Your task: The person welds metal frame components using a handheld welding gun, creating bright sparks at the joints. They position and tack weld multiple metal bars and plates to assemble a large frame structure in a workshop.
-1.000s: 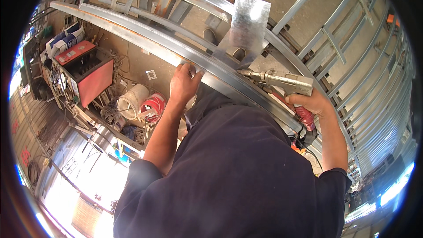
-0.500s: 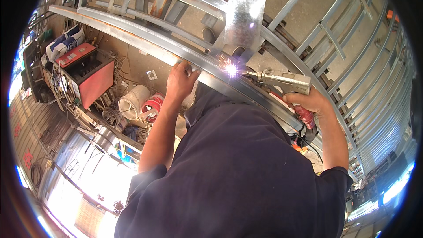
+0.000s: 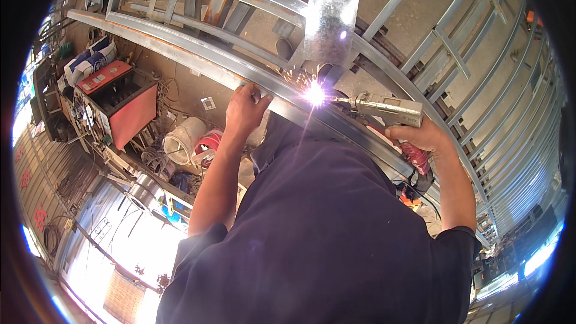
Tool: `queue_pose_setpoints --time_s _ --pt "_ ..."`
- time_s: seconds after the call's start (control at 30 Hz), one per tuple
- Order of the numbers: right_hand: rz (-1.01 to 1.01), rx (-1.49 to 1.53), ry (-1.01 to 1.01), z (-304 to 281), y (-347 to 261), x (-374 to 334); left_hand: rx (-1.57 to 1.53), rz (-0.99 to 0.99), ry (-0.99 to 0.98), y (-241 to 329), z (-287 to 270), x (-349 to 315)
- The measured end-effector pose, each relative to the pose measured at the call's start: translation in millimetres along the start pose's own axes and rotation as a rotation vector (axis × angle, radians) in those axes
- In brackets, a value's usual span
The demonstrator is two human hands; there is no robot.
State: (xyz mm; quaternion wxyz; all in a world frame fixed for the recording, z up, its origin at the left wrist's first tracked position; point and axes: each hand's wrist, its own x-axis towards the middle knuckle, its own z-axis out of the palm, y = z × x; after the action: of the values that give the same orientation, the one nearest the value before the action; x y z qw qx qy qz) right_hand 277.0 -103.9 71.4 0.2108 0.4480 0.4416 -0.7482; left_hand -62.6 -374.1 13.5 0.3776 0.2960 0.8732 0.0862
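Observation:
In my right hand (image 3: 426,137) is a handheld welding gun (image 3: 389,109) with a silver body and a red-wrapped handle, its nozzle pointing left. Bright violet-white glare and sparks burst at the nozzle's tip, on the long grey metal bar (image 3: 210,54) that runs diagonally in front of me. The glare hides the exact contact spot. Closed over the bar's near edge, left of the sparks, is my left hand (image 3: 245,111), thumb toward the sparks. A shiny flat metal sheet (image 3: 330,27) stands just beyond the glare.
Curved metal frames with rungs (image 3: 474,72) spread across the far side and right. At the left are a red open-topped box (image 3: 135,114), a white bucket (image 3: 183,141) and a red bucket (image 3: 210,142). A dark cable (image 3: 414,186) hangs below the gun.
The glare has grown brighter and more sparks fly up and left from it. Both hands and the welding gun hold nearly the same places.

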Motion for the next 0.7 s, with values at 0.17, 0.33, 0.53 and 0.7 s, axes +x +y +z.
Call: queue_pose_setpoints --time_s 0.17,0.33,0.53,0.7 --pt "0.007 0.01 0.001 0.1 -0.1 -2.2 -0.031 0.038 0.043 -0.7 1.5 -0.5" --pt "-0.015 -0.044 0.036 -0.7 1.3 -3.7 -0.041 0.056 0.053 -0.1 1.4 0.7" --pt "-0.04 -0.026 0.033 -4.7 9.3 -3.8 -0.023 0.061 0.053 -1.3 1.5 1.5" --pt "-0.042 -0.014 0.024 -7.4 14.3 -5.0 -0.013 0.073 0.064 -4.7 1.9 1.7"
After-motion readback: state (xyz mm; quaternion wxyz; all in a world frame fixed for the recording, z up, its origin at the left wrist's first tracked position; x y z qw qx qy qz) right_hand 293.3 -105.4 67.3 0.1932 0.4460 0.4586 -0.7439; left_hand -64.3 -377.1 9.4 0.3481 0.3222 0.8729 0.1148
